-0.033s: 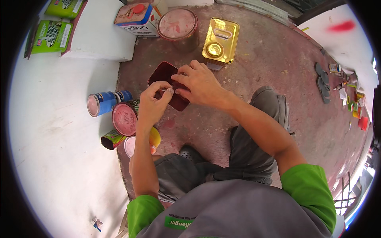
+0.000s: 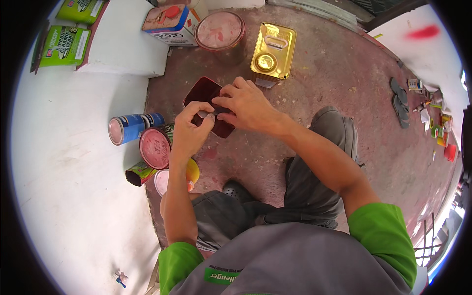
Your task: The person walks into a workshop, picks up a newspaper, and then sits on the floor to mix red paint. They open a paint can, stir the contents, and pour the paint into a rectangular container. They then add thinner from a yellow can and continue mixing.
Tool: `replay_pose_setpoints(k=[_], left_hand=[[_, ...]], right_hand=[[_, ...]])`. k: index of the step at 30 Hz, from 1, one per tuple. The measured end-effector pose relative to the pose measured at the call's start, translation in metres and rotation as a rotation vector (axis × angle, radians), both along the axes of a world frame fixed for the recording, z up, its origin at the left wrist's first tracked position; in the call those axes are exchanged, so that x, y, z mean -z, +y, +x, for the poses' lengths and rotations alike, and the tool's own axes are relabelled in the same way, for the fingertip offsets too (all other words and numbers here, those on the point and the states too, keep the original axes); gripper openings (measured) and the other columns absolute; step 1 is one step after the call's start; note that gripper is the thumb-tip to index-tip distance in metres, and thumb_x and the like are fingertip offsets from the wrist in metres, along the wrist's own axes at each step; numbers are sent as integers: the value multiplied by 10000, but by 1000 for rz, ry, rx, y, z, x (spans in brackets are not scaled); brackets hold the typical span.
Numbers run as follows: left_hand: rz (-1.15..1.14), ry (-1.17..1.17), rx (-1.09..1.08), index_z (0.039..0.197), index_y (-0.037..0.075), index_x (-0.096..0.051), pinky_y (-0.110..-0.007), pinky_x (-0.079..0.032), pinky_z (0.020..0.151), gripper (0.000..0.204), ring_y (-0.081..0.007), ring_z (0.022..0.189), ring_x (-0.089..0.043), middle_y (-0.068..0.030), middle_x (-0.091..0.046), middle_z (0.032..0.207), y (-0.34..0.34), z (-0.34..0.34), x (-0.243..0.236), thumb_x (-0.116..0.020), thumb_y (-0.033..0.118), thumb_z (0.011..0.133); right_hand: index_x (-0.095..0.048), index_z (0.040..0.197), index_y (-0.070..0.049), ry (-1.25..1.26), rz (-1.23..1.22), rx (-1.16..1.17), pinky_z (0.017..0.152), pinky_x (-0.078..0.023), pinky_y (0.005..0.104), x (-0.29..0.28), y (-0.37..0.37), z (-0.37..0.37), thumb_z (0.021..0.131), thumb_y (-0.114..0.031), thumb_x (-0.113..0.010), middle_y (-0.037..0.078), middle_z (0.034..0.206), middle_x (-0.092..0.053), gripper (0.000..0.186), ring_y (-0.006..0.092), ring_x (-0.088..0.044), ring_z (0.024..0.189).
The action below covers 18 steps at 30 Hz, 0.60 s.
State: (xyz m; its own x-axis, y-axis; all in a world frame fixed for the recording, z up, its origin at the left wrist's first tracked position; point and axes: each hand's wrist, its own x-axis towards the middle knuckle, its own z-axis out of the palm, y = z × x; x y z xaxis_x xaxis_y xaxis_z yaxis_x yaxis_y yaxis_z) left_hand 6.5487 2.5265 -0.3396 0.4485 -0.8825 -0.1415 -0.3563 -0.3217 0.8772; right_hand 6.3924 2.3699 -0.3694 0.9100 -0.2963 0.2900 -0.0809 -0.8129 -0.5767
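Observation:
Both my hands meet over a dark red, open-topped rectangular container (image 2: 199,90) on the floor. My left hand (image 2: 191,129) is closed in a pinch, thumb against forefinger. A small greyish piece (image 2: 207,114) shows at those fingertips; its kind is too small to make out. From the right, my right hand (image 2: 246,105) reaches in with curled fingers, its thumb and forefinger closing on the same spot. The container's middle is hidden beneath the hands. Just beyond my right hand stands a gold rectangular tin (image 2: 275,49) with a round cap and a handle.
Left of my left forearm cluster blue cans (image 2: 129,129), a pink-lidded can (image 2: 155,147) and a yellow round object (image 2: 192,171). A large pink-topped can (image 2: 220,32) and a white-and-blue box-shaped tin (image 2: 172,24) stand farther off. Grey flip-flops (image 2: 400,105) lie right.
My fingertips have shifted slightly around the small piece, and more of its grey surface shows. The container and cans have stayed in place.

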Motion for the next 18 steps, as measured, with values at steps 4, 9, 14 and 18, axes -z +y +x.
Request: replay_pose_setpoints(k=[4,9,14,18], left_hand=[[-120,-42,27,1126,29,-700,-221,-456,760,245,-53,855,-549,2,-636,1009,3,-2,-4,-596,-9,907],[-96,146,-84,1300,55,-632,-224,-469,770,384,-64,878,-561,-3,-630,1089,7,-8,-5,-582,-13,925],[-106,320,-93,1392,29,-579,-224,-485,781,388,-68,903,-586,-7,-641,1155,9,-7,1,-620,20,1006],[-89,240,-90,1352,11,-624,-227,-500,804,337,-77,935,-614,-12,-673,1134,12,-8,14,-684,85,1028]], right_hand=[[-785,1138,-113,-21,-22,-42,960,-476,423,7,6,3,831,-326,-826,50,1115,-703,376,288,-567,1103],[-778,1153,-98,-15,-38,-67,952,-473,418,6,9,9,854,-338,-800,53,1079,-704,384,282,-575,1094],[-765,1139,-60,-8,-32,-43,928,-476,423,8,12,9,867,-320,-770,82,1047,-703,376,283,-592,1063],[-763,1108,-43,-36,-25,-16,900,-483,420,5,13,10,868,-288,-754,94,1019,-704,343,281,-597,1038]])
